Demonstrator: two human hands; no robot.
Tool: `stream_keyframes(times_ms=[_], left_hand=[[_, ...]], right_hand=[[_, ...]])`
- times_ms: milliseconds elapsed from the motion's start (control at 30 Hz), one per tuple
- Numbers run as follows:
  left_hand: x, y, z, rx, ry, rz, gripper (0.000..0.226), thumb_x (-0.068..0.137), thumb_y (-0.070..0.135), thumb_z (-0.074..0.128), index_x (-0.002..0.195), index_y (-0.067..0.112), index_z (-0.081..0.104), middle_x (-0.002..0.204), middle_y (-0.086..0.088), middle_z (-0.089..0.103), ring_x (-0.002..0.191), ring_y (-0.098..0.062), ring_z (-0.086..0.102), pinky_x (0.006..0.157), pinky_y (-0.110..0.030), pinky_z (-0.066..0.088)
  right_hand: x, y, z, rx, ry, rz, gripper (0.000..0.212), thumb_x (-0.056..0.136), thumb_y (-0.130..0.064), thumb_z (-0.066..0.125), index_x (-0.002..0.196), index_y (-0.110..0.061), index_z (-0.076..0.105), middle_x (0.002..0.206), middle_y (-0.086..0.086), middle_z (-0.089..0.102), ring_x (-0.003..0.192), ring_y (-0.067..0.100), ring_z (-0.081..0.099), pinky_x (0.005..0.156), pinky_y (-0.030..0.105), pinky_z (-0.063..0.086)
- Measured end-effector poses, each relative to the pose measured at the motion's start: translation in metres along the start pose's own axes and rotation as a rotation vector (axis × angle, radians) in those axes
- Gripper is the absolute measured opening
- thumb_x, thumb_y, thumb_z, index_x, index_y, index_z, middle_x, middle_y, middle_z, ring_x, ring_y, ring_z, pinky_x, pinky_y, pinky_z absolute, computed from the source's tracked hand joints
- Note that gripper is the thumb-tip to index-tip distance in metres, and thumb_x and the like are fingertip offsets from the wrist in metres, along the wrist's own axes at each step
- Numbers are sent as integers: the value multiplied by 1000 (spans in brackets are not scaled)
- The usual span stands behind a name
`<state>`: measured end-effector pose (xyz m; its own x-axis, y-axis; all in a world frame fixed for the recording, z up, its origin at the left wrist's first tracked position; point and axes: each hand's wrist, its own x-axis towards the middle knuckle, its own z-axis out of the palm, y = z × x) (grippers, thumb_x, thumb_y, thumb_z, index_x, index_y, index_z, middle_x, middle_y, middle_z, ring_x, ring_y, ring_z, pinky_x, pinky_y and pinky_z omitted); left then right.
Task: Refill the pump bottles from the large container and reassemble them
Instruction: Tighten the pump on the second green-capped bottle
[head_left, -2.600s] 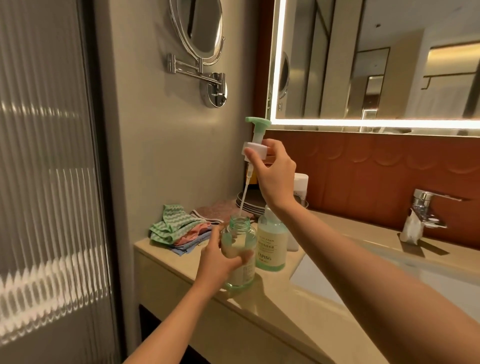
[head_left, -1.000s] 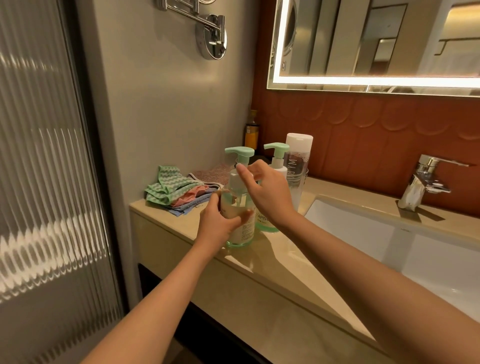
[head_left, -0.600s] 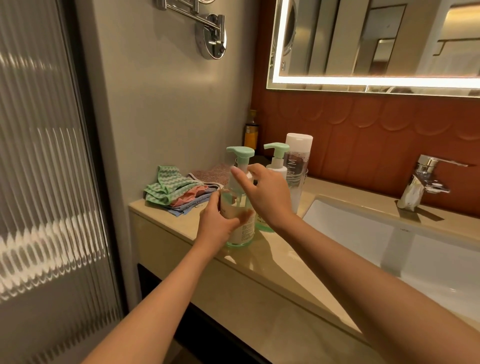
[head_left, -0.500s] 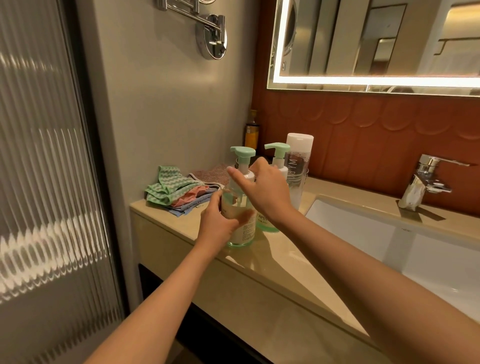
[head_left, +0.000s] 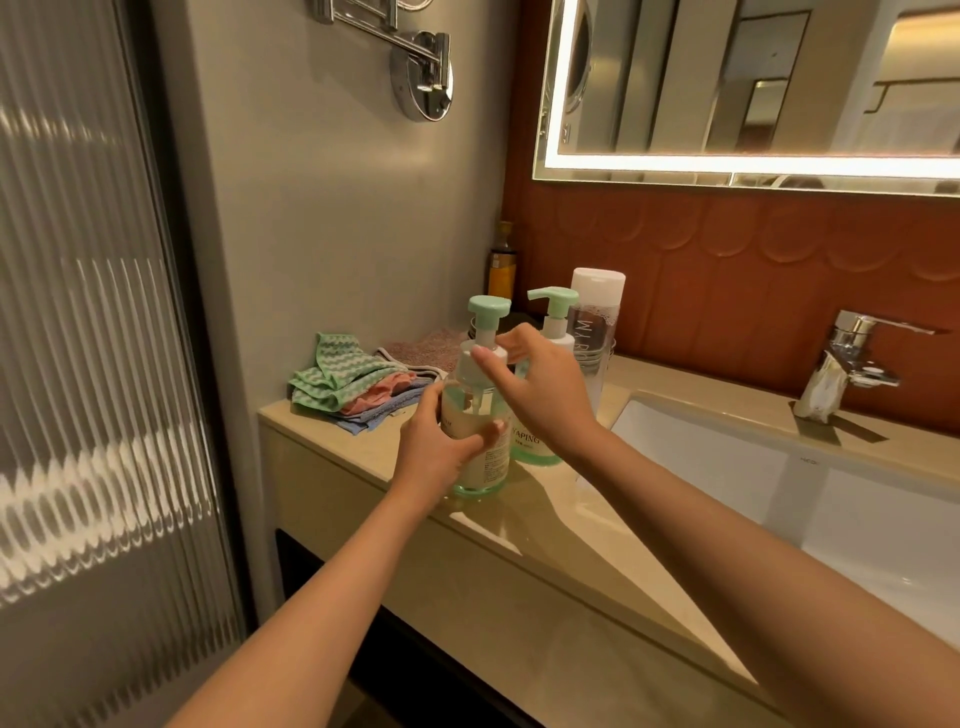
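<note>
A clear green-tinted pump bottle (head_left: 480, 470) stands on the beige counter (head_left: 524, 519) near its front edge, with a mint pump head (head_left: 488, 312) seated on top. My left hand (head_left: 441, 452) is wrapped around the bottle's body. My right hand (head_left: 540, 395) has thumb and fingers around the white collar just under the pump head. A second pump bottle (head_left: 545, 384) with a mint head stands right behind it, mostly hidden by my right hand. A tall clear container with a white cap (head_left: 597, 312) stands further back.
Folded cloths (head_left: 348, 387) lie at the counter's left end by the wall. A small amber bottle (head_left: 501, 270) stands in the back corner. The white sink basin (head_left: 779, 478) and chrome tap (head_left: 841, 364) are on the right. A ribbed glass door (head_left: 93, 364) is at left.
The pump with its tube, held high above the open bottle earlier, now sits in the bottle's neck. My right hand's fingers have since shifted around the collar; my left hand has kept its hold.
</note>
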<state>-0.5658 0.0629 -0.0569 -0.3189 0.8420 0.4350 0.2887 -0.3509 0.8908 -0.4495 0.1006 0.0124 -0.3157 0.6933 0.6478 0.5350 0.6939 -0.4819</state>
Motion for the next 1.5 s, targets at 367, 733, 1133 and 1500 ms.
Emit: stream_keyframes(times_ms=[367,733,1133,1500], left_hand=[[0,-1,1,-3,3,-5,64,62,41,78,116,25,48,104,7,61,102,-12,57,86,-31,49],[2,-5,0,2,19,-7,52,68,25,80,112,26,51,102,9,63,99,-9,59,86,-35,51],[-1,-2,0,-18,10,-2,55,65,37,79,110,28,49,100,12,63,97,-6,58,81,-27,48],[-1,2,1,-39,13,-23,55,67,27,79,113,28,49,97,18,59,93,4,53,80,-26,47]], right_hand=[[-1,-1,7,-115,1,-35,45,88,-54,49,104,-13,56,94,-2,61,84,12,55,67,27,46],[-4,-1,16,49,-80,18,33,91,-50,46,98,-17,48,101,3,62,86,14,57,73,29,51],[-2,-2,6,170,-122,-42,37,94,-40,47,121,-16,53,116,1,62,101,10,56,85,30,49],[4,-5,5,-176,-18,-8,51,81,-60,55,105,-17,47,100,0,55,87,13,51,63,22,41]])
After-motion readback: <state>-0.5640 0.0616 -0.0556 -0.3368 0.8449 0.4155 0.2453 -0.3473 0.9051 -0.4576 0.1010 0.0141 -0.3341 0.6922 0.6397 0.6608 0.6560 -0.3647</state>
